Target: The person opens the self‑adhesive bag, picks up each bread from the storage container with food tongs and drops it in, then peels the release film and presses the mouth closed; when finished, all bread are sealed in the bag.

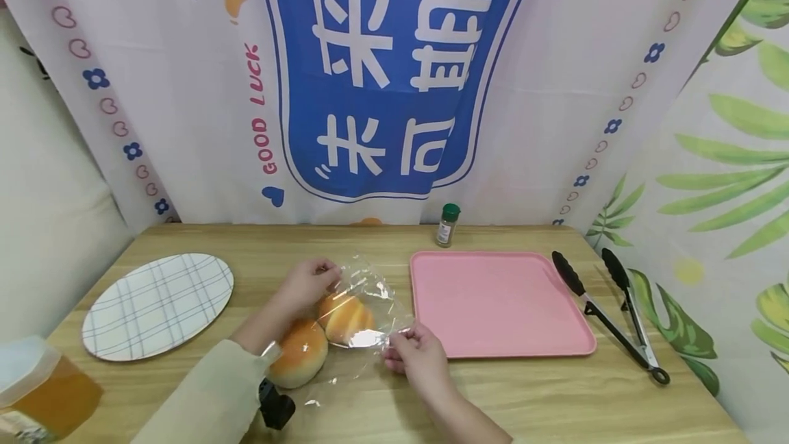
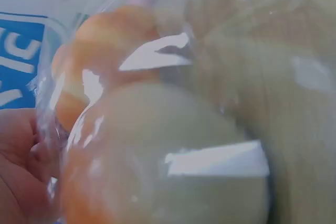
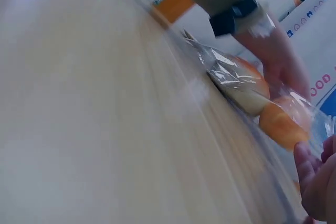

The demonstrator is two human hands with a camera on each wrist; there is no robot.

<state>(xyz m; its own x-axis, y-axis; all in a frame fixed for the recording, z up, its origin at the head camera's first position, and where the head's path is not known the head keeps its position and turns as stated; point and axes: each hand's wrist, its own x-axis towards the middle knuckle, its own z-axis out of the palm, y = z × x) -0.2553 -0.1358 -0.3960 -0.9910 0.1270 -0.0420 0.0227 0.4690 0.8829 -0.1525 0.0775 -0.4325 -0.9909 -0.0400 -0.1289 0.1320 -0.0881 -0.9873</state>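
A clear plastic bag (image 1: 385, 293) holds two breads: a round golden bun (image 1: 298, 355) and a smaller roll with pale stripes (image 1: 348, 321). My left hand (image 1: 310, 283) pinches the bag's far side, just beyond the striped roll. Low on the right, my right hand (image 1: 420, 360) pinches the bag's edge between thumb and fingers. Up close in the left wrist view, the bun (image 2: 152, 129) lies in front of the roll (image 2: 105, 40) under shiny film. The right wrist view shows both breads in the bag (image 3: 231, 72) from the side.
A pink tray (image 1: 493, 307) lies to the right, with black-tipped tongs (image 1: 616, 327) at its right edge. Behind it stands a green-capped shaker (image 1: 447, 226). On the left are a checked oval plate (image 1: 160, 307) and a tub of amber contents (image 1: 58, 392).
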